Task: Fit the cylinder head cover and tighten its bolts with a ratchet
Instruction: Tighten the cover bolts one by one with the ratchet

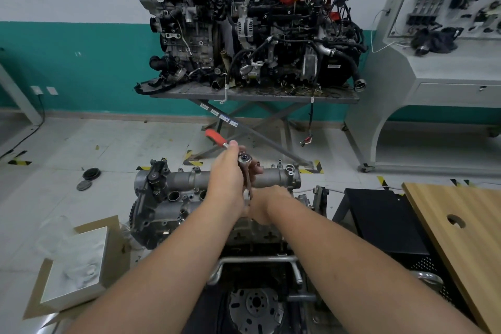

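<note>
The grey aluminium cylinder head cover (179,184) lies on top of the engine in front of me. A ratchet (244,157) with a red handle (215,137) stands over its middle on a long extension bar (248,187). My left hand (227,173) grips the ratchet at its head, fingers curled round it. My right hand (264,205) is lower and holds the extension bar near the cover. Both hands hide the bolt and the socket.
Behind stand two engines (244,30) on a scissor lift table (254,95). A black cabinet (385,225) and a wooden board (461,228) are at the right. An open cardboard box (78,260) sits at the left. Round parts (90,173) lie on the floor.
</note>
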`<state>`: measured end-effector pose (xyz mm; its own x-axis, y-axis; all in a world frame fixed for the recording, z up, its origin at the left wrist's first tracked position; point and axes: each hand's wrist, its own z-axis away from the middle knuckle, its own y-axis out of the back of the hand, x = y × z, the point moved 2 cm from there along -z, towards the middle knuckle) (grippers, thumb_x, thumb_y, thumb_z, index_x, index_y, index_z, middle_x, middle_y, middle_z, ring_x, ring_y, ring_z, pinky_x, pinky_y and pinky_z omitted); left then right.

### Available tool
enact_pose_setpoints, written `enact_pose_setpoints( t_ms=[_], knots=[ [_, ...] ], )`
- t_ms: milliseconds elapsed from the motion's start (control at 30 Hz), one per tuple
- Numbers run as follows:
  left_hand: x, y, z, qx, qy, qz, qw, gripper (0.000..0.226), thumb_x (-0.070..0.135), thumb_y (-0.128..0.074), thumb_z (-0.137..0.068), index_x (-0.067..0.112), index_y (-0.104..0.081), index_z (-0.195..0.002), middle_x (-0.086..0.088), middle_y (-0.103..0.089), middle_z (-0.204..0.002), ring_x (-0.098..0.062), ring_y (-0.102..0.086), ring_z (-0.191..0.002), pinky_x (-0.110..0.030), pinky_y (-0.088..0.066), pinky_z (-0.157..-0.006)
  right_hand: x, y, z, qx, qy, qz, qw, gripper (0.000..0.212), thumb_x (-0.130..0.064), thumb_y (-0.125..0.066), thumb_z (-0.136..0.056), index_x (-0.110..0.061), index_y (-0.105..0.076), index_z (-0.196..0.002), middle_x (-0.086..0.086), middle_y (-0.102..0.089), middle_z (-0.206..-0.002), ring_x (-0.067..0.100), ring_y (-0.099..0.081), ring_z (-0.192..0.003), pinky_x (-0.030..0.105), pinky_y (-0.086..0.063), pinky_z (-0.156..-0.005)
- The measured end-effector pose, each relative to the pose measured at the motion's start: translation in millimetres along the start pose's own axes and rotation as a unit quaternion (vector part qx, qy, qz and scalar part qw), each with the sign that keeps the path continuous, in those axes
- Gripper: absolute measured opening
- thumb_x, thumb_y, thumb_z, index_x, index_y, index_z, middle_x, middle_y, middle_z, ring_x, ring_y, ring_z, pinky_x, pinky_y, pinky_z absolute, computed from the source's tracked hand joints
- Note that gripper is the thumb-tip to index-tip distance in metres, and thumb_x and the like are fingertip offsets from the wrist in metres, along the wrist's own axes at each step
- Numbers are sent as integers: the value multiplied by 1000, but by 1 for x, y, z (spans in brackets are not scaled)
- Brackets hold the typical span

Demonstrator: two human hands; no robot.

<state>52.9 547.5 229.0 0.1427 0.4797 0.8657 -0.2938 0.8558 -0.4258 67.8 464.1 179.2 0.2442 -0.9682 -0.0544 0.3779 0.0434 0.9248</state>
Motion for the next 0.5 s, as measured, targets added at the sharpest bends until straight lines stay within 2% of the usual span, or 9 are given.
enact_pose_setpoints(
  t_ms=[67, 167, 233, 367, 433, 500],
  knots=[
    [9, 4, -1, -45, 12, -50, 998, 26, 34, -44, -106, 13, -57, -99, 0, -65, -58, -19, -64, -51, -34, -49, -60, 3, 2, -1, -10, -18, -18, 1000, 42, -46, -45, -97, -19, -62, -123, 6, -66, -117, 29, -61, -101, 36, -43, -74],
    [16, 9, 2, -90, 18, -89, 992, 28, 34, -42, -107, 11, -57, -108, -2, -68, -65, -22, -66, -58, -36, -51, -65, 1, 3, -1, -28, -21, -10, 999, 40, -46, -44, -97, -17, -63, -117, 4, -65, -105, 26, -56, -86, 35, -42, -69],
    [17, 11, 3, -106, 19, -97, 989, 30, 34, -40, -107, 9, -56, -112, -3, -69, -69, -22, -67, -60, -37, -51, -65, 1, 5, 0, -32, -18, -3, 999, 41, -48, -43, -96, -17, -62, -117, 4, -62, -103, 27, -56, -88, 36, -42, -69],
    [22, 12, 4, -143, 22, -145, 979, 31, 32, -39, -108, 7, -56, -115, -5, -70, -73, -25, -70, -66, -42, -53, -74, 1, 6, 4, -29, -11, -9, 999, 41, -46, -43, -96, -18, -60, -123, 7, -64, -115, 29, -60, -102, 36, -44, -73],
    [29, 10, 4, -169, 28, -205, 964, 30, 30, -40, -107, 7, -56, -115, -4, -71, -76, -27, -72, -72, -44, -55, -79, 0, 6, 7, -25, -2, -8, 1000, 38, -45, -43, -96, -19, -58, -121, 6, -63, -114, 29, -60, -101, 36, -43, -74],
    [39, 6, 5, -191, 40, -299, 934, 27, 28, -41, -104, 10, -59, -112, -4, -72, -78, -24, -72, -75, -39, -58, -78, 2, 6, 9, -18, 8, -4, 1000, 33, -44, -42, -97, -21, -57, -115, 5, -61, -107, 28, -57, -95, 36, -41, -73]
  ],
)
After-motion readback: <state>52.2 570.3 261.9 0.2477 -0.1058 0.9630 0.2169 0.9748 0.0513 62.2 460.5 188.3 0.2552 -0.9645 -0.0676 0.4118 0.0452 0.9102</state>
